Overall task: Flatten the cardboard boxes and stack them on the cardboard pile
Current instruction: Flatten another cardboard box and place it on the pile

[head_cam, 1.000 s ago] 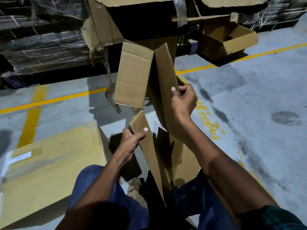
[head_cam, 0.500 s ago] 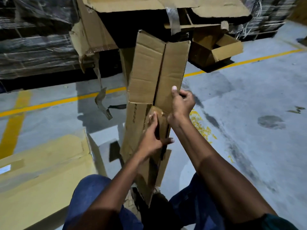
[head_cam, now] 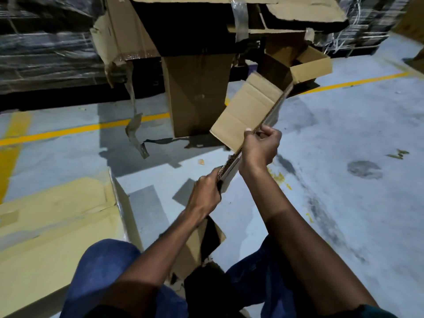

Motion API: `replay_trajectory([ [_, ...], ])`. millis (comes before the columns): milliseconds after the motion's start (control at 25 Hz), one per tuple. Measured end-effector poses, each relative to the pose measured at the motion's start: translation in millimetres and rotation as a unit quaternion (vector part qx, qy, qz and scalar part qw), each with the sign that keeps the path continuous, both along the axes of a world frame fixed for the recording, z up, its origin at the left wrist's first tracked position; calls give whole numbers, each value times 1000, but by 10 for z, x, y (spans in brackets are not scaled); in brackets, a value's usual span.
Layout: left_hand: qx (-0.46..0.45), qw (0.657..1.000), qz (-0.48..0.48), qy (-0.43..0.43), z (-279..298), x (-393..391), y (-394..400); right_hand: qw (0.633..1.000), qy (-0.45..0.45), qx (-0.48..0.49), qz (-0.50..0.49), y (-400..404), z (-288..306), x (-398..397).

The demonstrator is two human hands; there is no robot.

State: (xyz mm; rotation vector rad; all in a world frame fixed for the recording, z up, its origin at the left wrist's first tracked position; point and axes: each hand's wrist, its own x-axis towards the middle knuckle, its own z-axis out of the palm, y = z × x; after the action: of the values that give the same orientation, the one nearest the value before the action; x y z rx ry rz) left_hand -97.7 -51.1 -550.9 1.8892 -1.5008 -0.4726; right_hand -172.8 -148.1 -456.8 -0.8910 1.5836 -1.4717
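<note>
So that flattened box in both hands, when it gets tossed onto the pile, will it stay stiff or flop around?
The flattened box probably stays fairly stiff along its panels: the corrugated edge shows between the left hand and right hand. It likely hinges at the visible creases, so its flaps may swing. It seems light, since both hands hold it up by one edge.

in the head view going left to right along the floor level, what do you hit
flattened cardboard pile → left hand → folded box held in both hands → right hand → dark stain on the floor
</note>
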Motion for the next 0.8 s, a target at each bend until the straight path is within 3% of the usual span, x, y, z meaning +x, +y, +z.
replay_trajectory([
  [200, 74, 986, -25, -150, 289, 299, -328, 956, 273, -111, -1, -152, -171, -273],
  [320, 107, 977, -33, -183, 321, 451, -360, 885, 455, -100, 2, -132, -129, -289],
  [400, 111, 970, -46, -211, 279, 496, -266, 834, 536, -117, 56, -153, -67, -316],
  [520, 129, 957, -82, -244, 135, 522, -68, 829, 492, -111, 242, -275, -183, -362],
  [600, 145, 950, -116, -253, 78, 532, -30, 816, 462, -26, 345, -299, -362, -354],
  [720, 157, 943, -143, -255, 58, 519, -15, 746, 524, 99, 400, -331, -615, -347],
  [800, 163, 943, -153, -246, 32, 531, -3, 735, 531, 134, 401, -400, -714, -346],
])
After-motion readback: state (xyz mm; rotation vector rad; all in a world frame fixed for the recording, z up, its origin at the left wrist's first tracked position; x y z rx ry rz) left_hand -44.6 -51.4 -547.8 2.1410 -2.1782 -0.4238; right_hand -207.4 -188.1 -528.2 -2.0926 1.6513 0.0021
